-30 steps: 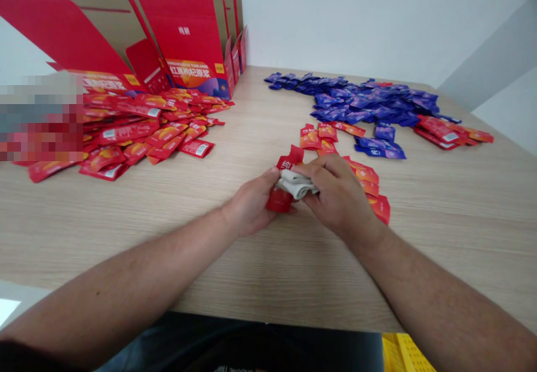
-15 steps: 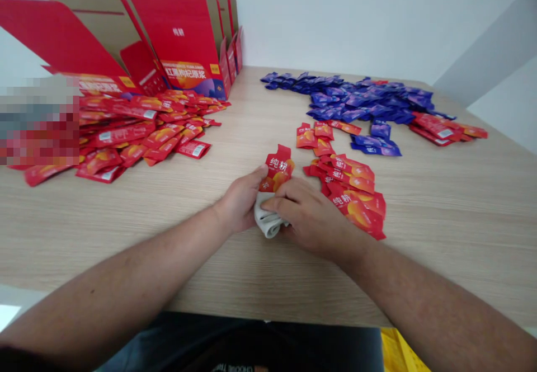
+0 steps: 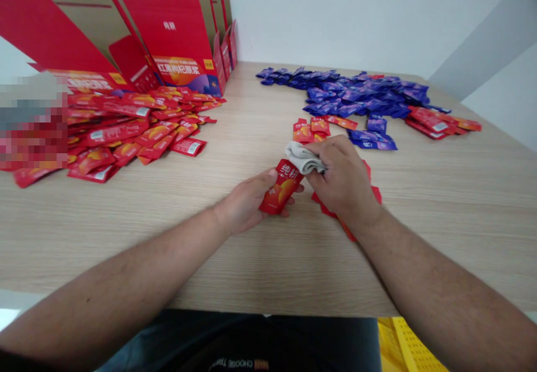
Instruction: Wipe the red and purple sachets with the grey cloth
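Between the thumb and fingers of my left hand (image 3: 247, 201) is a red sachet (image 3: 282, 188) with white lettering and orange fruit print, tilted to the right. My right hand (image 3: 342, 173) is closed on a folded grey-white cloth (image 3: 302, 158), which lies at the sachet's top end. Under and beside my right hand are several red sachets (image 3: 376, 194), partly hidden by it. Just beyond it, a few smaller-looking red sachets (image 3: 302, 131) lie by two blue-purple sachets (image 3: 373, 140).
A large heap of red sachets (image 3: 138, 131) spreads at the left before red open cartons (image 3: 168, 31). Blue-purple sachets (image 3: 348, 95) are piled at the back, with more red ones (image 3: 436, 123) on their right. A yellow perforated crate (image 3: 413, 349) stands below the table's front edge.
My right hand has moved the cloth from the sachet's lower end up to its top end. The sachet now leans right, its lower part uncovered. The view has shifted slightly.
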`<state>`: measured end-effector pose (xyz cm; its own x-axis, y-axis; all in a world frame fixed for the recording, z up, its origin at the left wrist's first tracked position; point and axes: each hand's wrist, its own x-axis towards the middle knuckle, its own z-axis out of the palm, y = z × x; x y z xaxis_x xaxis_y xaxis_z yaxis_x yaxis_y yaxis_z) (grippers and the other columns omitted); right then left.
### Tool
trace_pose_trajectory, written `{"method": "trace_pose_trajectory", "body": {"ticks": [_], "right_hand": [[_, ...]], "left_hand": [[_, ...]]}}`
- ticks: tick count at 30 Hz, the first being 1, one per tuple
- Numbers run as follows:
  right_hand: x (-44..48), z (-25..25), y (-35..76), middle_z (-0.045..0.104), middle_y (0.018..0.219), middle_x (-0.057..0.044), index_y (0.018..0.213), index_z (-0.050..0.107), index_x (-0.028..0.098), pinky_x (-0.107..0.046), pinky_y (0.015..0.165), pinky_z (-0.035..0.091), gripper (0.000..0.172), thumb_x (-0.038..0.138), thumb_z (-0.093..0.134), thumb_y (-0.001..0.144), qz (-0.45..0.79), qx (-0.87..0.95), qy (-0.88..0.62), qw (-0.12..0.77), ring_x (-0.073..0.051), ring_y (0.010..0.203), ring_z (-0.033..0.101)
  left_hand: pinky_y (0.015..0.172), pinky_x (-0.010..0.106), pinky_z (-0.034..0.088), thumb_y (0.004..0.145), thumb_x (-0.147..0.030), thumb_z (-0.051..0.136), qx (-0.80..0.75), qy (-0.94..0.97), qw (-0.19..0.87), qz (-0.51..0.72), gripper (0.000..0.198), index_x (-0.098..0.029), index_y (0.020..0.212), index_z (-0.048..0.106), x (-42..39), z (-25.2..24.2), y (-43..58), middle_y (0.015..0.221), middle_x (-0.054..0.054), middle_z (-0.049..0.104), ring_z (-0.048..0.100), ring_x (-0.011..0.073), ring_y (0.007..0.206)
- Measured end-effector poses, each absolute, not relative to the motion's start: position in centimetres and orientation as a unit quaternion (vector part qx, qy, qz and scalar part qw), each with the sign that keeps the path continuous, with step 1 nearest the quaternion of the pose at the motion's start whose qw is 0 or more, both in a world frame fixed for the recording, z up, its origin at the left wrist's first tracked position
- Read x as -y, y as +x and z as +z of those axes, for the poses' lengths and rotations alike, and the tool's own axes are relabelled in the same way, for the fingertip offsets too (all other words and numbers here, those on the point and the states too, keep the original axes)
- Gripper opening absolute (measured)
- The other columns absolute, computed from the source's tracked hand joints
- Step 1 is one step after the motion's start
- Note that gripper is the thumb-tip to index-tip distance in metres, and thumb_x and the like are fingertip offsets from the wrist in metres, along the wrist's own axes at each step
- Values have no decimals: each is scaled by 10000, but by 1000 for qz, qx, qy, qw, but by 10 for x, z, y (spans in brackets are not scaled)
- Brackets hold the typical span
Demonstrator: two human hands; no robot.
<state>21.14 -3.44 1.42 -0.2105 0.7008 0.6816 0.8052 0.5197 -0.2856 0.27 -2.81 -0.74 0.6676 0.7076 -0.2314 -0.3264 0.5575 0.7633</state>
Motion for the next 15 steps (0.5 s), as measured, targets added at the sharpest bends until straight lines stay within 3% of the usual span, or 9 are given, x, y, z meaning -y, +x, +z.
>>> {"method": "trace_pose_trajectory", "body": {"ticks": [3, 6, 10, 12, 15], "right_hand": [[43, 9, 200, 648, 999, -105, 1185, 709, 178, -423, 855, 521, 358, 106, 637, 842, -58, 798, -459, 387, -268, 965, 603], [57, 7, 185, 650, 1016, -114, 1177, 711, 167, -403, 829, 512, 320, 123, 658, 864, -33, 835, -428, 344, -260, 953, 587], [72, 5, 170, 650, 1005, -95, 1146, 712, 177, -397, 838, 500, 248, 130, 638, 915, 18, 900, -349, 261, -241, 937, 563], [73, 5, 169, 649, 987, -85, 1133, 708, 178, -386, 825, 509, 224, 137, 639, 924, 40, 906, -321, 273, -229, 924, 570], [71, 9, 175, 659, 1026, -81, 1154, 690, 211, -370, 794, 535, 234, 187, 679, 921, 63, 877, -317, 356, -218, 936, 609]], "left_hand": [[685, 333, 541, 1024, -401, 484, -299, 311, 847, 311, 341, -144, 1112, 692, 26, -7, 6, 982, 117, 738, 686, 211, 773], [718, 326, 545, 1038, -357, 419, -310, 250, 851, 341, 355, -142, 1027, 701, 21, -4, 9, 892, 93, 735, 685, 197, 751], [739, 352, 559, 1017, -430, 373, -296, 210, 874, 323, 463, -120, 1011, 717, 18, 4, 7, 881, 124, 744, 709, 235, 794], [767, 381, 567, 991, -406, 376, -285, 207, 878, 325, 450, -123, 1041, 722, 18, 7, 6, 893, 127, 750, 722, 262, 848], [794, 404, 573, 919, -307, 420, -282, 211, 877, 326, 373, -116, 1014, 726, 17, 8, 6, 878, 132, 751, 725, 274, 866]]}}
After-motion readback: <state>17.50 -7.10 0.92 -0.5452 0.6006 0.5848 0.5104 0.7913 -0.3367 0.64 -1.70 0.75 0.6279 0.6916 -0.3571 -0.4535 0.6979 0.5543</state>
